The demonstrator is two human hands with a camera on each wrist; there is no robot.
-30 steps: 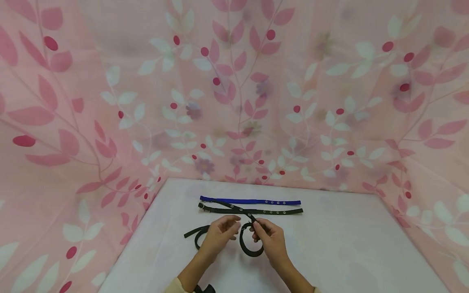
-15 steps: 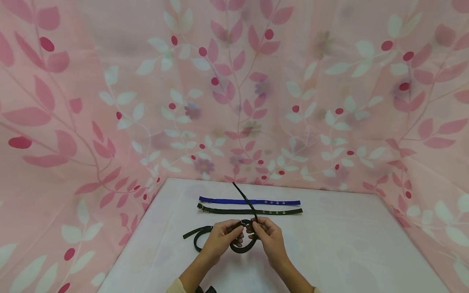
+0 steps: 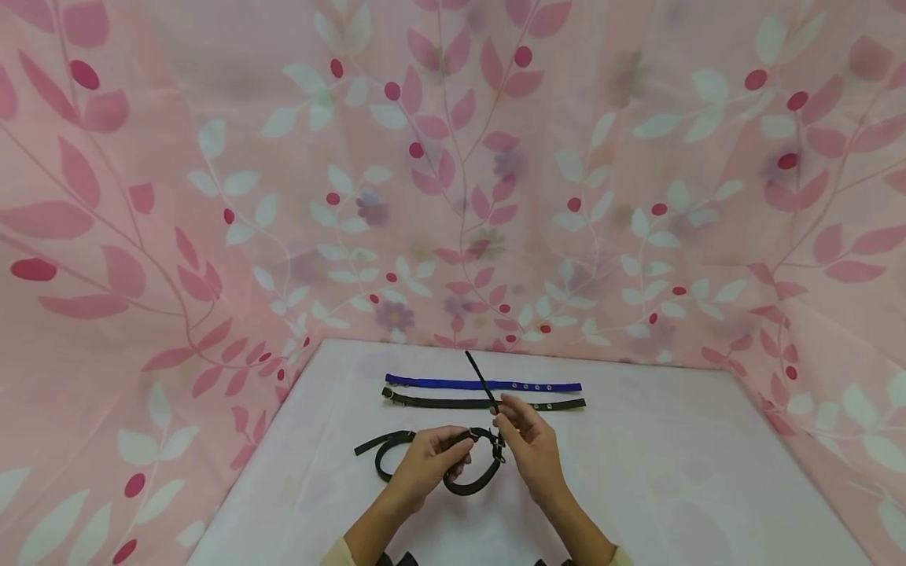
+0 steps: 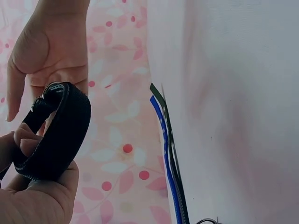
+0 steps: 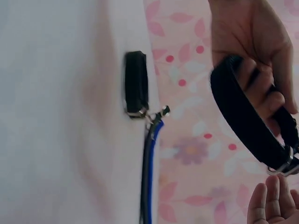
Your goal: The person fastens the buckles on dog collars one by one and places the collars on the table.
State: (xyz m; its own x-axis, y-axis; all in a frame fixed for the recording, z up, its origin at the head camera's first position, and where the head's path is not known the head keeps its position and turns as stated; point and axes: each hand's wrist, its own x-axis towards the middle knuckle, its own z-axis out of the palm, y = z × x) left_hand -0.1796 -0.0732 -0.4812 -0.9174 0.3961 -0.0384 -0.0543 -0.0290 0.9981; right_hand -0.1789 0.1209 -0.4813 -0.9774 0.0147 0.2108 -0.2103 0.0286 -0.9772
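My left hand [image 3: 427,464] grips a black strap loop [image 3: 467,489] by its left side, fingers curled inside it. At the loop's right side is a metal buckle [image 3: 499,450], and a thin strap end sticks up from there. Beside this end my right hand [image 3: 539,456] has thumb and fingers parted. In the right wrist view, the fingers of my right hand [image 5: 275,203] lie nearly straight below the buckle [image 5: 282,165], with no grip visible. The left wrist view shows the black loop [image 4: 60,135] in my left hand [image 4: 42,200].
A blue strap [image 3: 453,384] and a dark strap [image 3: 439,403] with eyelets lie side by side behind the hands on the white table [image 3: 679,472]. Another coiled black strap [image 3: 382,456] lies left of my left hand. Pink floral cloth [image 3: 453,196] surrounds the table.
My left hand came to the loop and took hold of it. My right fingers, which pinched the strap, have loosened and moved slightly up and right. The strap's free end swung upright.
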